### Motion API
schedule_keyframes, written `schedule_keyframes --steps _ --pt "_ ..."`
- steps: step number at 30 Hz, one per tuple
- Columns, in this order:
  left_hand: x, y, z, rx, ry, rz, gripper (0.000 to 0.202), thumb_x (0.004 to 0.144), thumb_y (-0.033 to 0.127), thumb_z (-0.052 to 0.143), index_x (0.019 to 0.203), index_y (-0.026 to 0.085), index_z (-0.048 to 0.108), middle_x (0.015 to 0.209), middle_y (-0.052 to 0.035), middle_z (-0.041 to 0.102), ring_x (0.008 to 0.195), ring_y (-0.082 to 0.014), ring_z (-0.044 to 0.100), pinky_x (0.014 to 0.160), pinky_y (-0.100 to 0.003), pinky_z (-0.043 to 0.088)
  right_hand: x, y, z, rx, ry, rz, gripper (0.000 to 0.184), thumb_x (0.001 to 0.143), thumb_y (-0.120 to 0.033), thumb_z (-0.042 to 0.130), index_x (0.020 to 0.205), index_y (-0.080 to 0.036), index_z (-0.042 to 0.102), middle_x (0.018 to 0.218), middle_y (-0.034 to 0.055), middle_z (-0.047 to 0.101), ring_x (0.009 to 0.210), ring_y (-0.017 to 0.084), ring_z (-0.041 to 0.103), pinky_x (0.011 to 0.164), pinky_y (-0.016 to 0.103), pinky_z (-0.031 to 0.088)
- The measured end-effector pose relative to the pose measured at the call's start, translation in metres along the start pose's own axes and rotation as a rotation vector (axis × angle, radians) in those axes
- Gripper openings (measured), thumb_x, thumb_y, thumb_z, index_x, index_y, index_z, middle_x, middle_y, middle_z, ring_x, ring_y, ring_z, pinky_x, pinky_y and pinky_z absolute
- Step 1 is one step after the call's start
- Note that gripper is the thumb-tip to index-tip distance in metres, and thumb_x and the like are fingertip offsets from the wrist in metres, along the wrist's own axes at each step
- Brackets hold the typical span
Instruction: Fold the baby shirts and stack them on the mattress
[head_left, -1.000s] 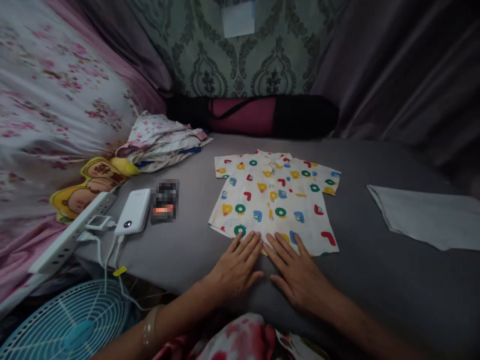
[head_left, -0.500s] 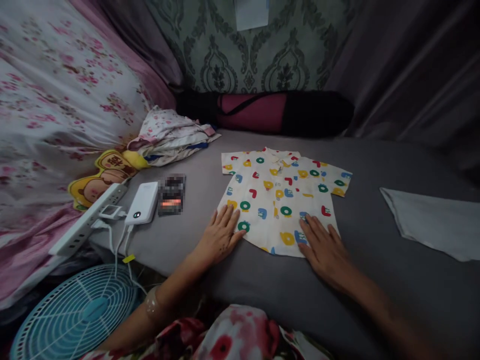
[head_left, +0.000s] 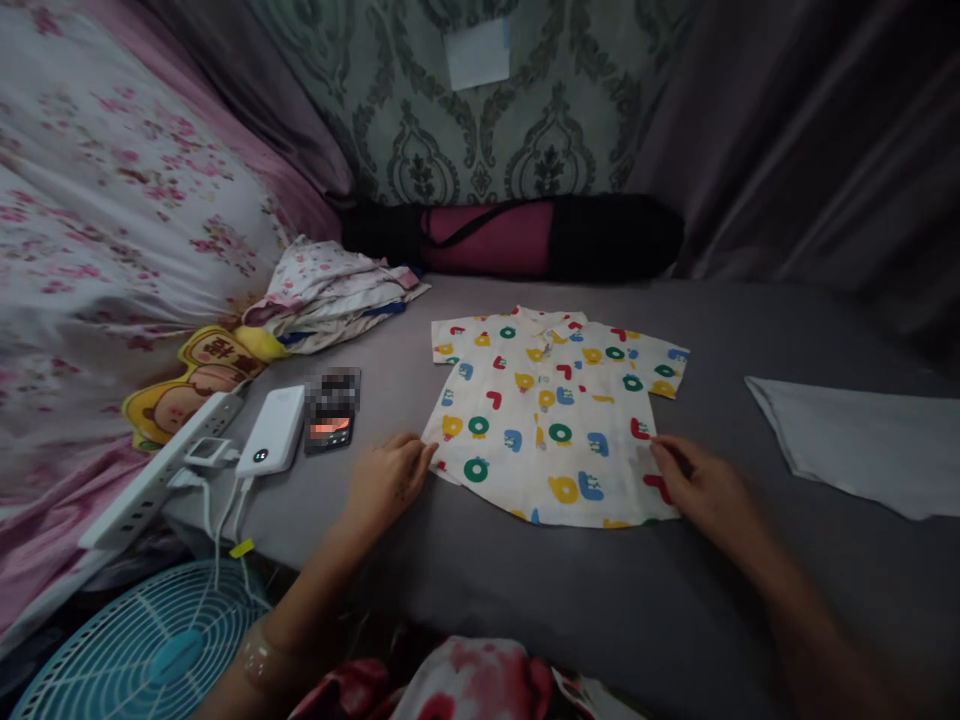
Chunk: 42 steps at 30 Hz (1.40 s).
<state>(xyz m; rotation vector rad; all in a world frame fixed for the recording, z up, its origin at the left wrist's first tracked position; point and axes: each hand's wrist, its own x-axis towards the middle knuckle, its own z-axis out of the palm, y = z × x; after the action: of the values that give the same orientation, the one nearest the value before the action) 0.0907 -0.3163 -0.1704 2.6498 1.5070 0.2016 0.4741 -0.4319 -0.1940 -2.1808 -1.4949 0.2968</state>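
Note:
A small white short-sleeved shirt with colourful printed letters lies spread flat on the grey bed sheet, its collar pointing away from me. My left hand is closed at the shirt's left side edge near the hem, fingers pinched on the cloth. At the opposite side edge, my right hand pinches the fabric between thumb and fingers, a little above the hem. Both sleeves lie stretched outward.
To the right lies folded pale cloth. On the left are a phone, a white power bank, a power strip with cables, a yellow cushion and piled clothes. A blue fan stands below; a long bag lies behind.
Both hands have gone from lying flat on the shirt's lower front to pinching its side edges, moving outward. The view has shifted slightly.

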Motion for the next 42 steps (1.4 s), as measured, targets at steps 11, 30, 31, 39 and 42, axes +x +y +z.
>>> schedule_keyframes --steps 11,30,31,39,42 --pt "0.083 0.027 -0.012 -0.001 0.034 0.188 0.042 0.096 0.042 0.037 0.071 0.018 0.062 0.074 -0.0074 0.062 0.065 -0.0172 0.056 0.06 -0.028 0.037 -0.016 0.003 -0.008 -0.154 -0.067 0.226 0.028 0.092 -0.035 0.044 0.083 -0.019 0.066 0.081 0.0081 0.07 0.073 0.022 0.065 0.061 0.029 0.037" --pt "0.28 0.313 0.076 -0.342 -0.272 0.417 0.041 0.081 0.042 0.069 0.106 0.01 0.065 0.106 -0.0142 0.066 0.1 -0.023 0.062 0.083 -0.026 0.047 -0.027 -0.003 -0.001 0.142 -0.056 0.24 0.015 0.092 -0.033 0.049 0.082 -0.023 0.053 0.077 0.0005 0.065 0.069 0.017 0.059 0.057 0.025 0.03" --pt "0.281 0.317 0.08 -0.337 -0.265 0.381 0.045 0.077 0.043 0.072 0.107 0.01 0.064 0.11 -0.0157 0.064 0.103 -0.0244 0.061 0.085 -0.027 0.047 -0.026 -0.002 0.0 0.186 -0.046 0.243 0.014 0.092 -0.033 0.05 0.084 -0.023 0.053 0.077 0.0004 0.065 0.068 0.017 0.059 0.057 0.025 0.031" --pt "0.294 0.321 0.087 -0.378 -0.295 0.286 0.03 0.076 0.017 0.067 0.105 0.011 0.066 0.11 -0.0155 0.065 0.104 -0.0246 0.062 0.089 -0.03 0.047 -0.032 -0.008 0.002 0.305 -0.123 0.21 0.026 0.087 -0.032 0.056 0.11 -0.023 0.048 0.081 0.0004 0.063 0.069 0.017 0.058 0.061 0.025 0.036" --pt "0.3 0.32 0.089 -0.428 -0.313 0.253 0.023 0.072 0.011 0.067 0.094 0.011 0.069 0.096 -0.013 0.068 0.1 -0.0243 0.063 0.086 -0.029 0.047 -0.034 -0.014 -0.002 0.313 -0.195 0.187 0.034 0.085 -0.028 0.057 0.117 -0.023 0.046 0.084 0.0012 0.063 0.07 0.017 0.059 0.065 0.026 0.038"
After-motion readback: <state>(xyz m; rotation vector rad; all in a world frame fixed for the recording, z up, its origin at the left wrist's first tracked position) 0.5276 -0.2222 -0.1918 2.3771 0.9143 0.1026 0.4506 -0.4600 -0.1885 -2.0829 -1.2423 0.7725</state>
